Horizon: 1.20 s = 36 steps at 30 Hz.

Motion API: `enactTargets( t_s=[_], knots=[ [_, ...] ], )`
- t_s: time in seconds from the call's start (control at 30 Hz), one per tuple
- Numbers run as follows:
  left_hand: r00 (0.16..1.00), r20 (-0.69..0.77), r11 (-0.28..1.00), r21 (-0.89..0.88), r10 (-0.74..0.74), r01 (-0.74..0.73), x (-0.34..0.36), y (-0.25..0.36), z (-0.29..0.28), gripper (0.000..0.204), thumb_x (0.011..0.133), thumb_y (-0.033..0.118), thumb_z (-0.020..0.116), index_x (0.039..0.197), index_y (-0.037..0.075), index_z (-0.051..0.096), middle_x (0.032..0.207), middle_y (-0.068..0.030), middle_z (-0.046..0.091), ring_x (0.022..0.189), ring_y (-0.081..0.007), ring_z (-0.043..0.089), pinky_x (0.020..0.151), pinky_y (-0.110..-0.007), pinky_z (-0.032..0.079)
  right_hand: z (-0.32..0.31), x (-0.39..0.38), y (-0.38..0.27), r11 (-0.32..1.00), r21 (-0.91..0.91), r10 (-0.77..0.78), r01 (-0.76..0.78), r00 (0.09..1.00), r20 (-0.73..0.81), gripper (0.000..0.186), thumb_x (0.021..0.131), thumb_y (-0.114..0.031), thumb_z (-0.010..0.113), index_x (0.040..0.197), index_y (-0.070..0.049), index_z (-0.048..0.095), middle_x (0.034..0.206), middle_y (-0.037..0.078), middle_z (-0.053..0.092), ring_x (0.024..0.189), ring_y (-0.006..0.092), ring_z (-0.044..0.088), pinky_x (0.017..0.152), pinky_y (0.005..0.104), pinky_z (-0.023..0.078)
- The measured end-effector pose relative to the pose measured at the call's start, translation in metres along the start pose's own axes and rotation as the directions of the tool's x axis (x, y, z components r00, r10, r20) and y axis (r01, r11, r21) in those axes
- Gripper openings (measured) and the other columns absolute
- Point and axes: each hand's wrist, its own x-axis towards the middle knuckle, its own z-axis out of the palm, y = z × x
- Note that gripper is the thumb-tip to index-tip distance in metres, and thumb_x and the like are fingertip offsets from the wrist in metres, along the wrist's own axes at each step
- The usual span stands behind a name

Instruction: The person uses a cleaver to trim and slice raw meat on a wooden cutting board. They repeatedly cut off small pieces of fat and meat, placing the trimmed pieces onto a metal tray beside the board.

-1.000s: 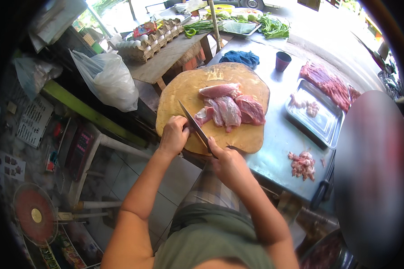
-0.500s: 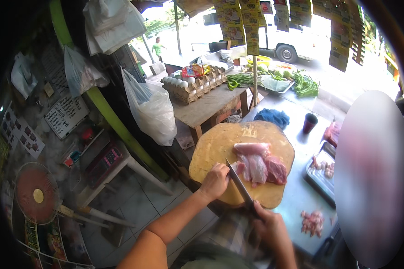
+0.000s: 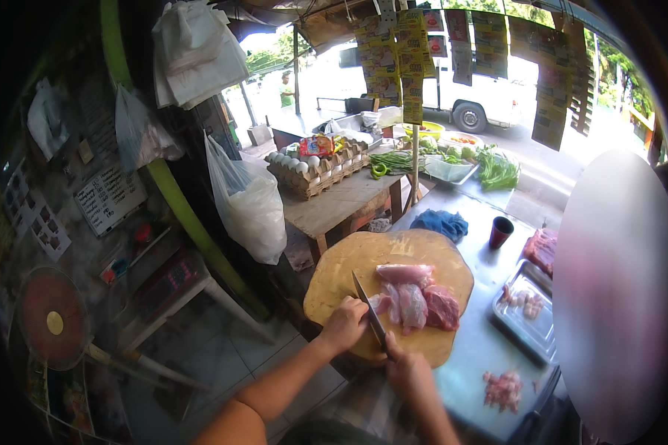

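Note:
My right hand (image 3: 410, 371) is closed around the handle of a long kitchen knife (image 3: 372, 317), whose blade points away and to the left. Just left of the blade is my left hand (image 3: 346, 324), its fingers curled together; whatever they pinch is hidden. Several pieces of raw meat (image 3: 413, 304), pale pink with one darker red, lie right of the blade. A smaller pale piece (image 3: 379, 304) is next to the blade, close to my left fingertips. All this rests on a thick round wooden chopping board (image 3: 334, 267).
Right of the board, a metal table (image 3: 460, 348) holds small meat chunks (image 3: 502, 391), a metal tray (image 3: 523, 330) and a dark cup (image 3: 501, 232). Behind the board is a blue cloth (image 3: 439, 224). Egg trays (image 3: 315, 174) stand on a wooden table beyond; a filled plastic bag (image 3: 249, 211) hangs left.
The view has tilted and shifted, so the whole scene sits differently. Against the meat, the knife tip is a little further forward and left. Both hands keep their closed grips.

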Motion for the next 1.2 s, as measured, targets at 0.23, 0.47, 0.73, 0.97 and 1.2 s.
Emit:
enactTargets(
  t_s=[0.23, 0.47, 0.73, 0.97, 1.2],
  knots=[
    [0.975, -0.179, 0.991, -0.047, -0.135, 0.129, -0.011, 0.005, 0.017, 0.013, 0.082, -0.002, 0.066, 0.091, 0.002, 0.058, 0.094, -0.0179, 0.062, 0.096, -0.0396, 0.059, 0.086, -0.049, 0.048, -0.007, -0.036, 0.0, 1.0, 0.0, -0.004, 0.004, 0.999, -0.036, 0.059, 0.086, -0.008, 0.061, 0.145, -0.009, 0.058, 0.087, 0.021, 0.066, 0.083, 0.0408, 0.068, 0.077, 0.0506, 0.054],
    [0.97, -0.239, 0.999, -0.007, -0.034, 0.034, -0.015, 0.007, 0.016, 0.017, 0.08, -0.003, 0.066, 0.096, 0.0, 0.064, 0.102, -0.0173, 0.065, 0.102, -0.038, 0.061, 0.088, -0.045, 0.051, -0.008, -0.033, 0.001, 0.997, 0.078, 0.015, -0.012, 0.999, -0.034, 0.06, 0.084, -0.009, 0.064, 0.144, -0.006, 0.058, 0.093, 0.023, 0.069, 0.09, 0.0412, 0.068, 0.081, 0.0495, 0.054],
    [0.965, -0.261, 0.996, 0.079, -0.022, 0.044, -0.017, 0.013, 0.017, 0.015, 0.077, -0.001, 0.065, 0.093, 0.0, 0.065, 0.103, -0.0163, 0.066, 0.103, -0.037, 0.061, 0.09, -0.045, 0.052, -0.008, -0.034, 0.003, 0.996, 0.085, -0.014, 0.019, 0.998, -0.064, 0.06, 0.084, -0.009, 0.065, 0.143, -0.007, 0.059, 0.094, 0.023, 0.069, 0.09, 0.0413, 0.068, 0.081, 0.0497, 0.054],
    [0.972, -0.236, 0.989, 0.141, 0.0, 0.035, -0.017, 0.011, 0.015, 0.012, 0.078, 0.006, 0.067, 0.09, 0.005, 0.066, 0.091, -0.011, 0.066, 0.095, -0.0324, 0.061, 0.087, -0.046, 0.047, -0.007, -0.032, 0.001, 0.997, 0.078, 0.014, -0.012, 0.999, -0.033, 0.06, 0.084, -0.009, 0.064, 0.144, -0.007, 0.058, 0.093, 0.024, 0.069, 0.09, 0.0416, 0.068, 0.081, 0.0499, 0.054],
    [0.972, -0.231, 0.967, 0.239, -0.032, 0.088, -0.018, 0.013, 0.016, 0.012, 0.086, 0.02, 0.07, 0.086, 0.01, 0.063, 0.089, -0.009, 0.062, 0.095, -0.0297, 0.059, 0.091, -0.046, 0.041, -0.006, -0.034, -0.001, 0.997, 0.083, 0.008, -0.004, 0.999, -0.045, 0.06, 0.083, -0.006, 0.062, 0.143, -0.005, 0.058, 0.092, 0.024, 0.068, 0.089, 0.0418, 0.068, 0.082, 0.05, 0.053]
  ],
)
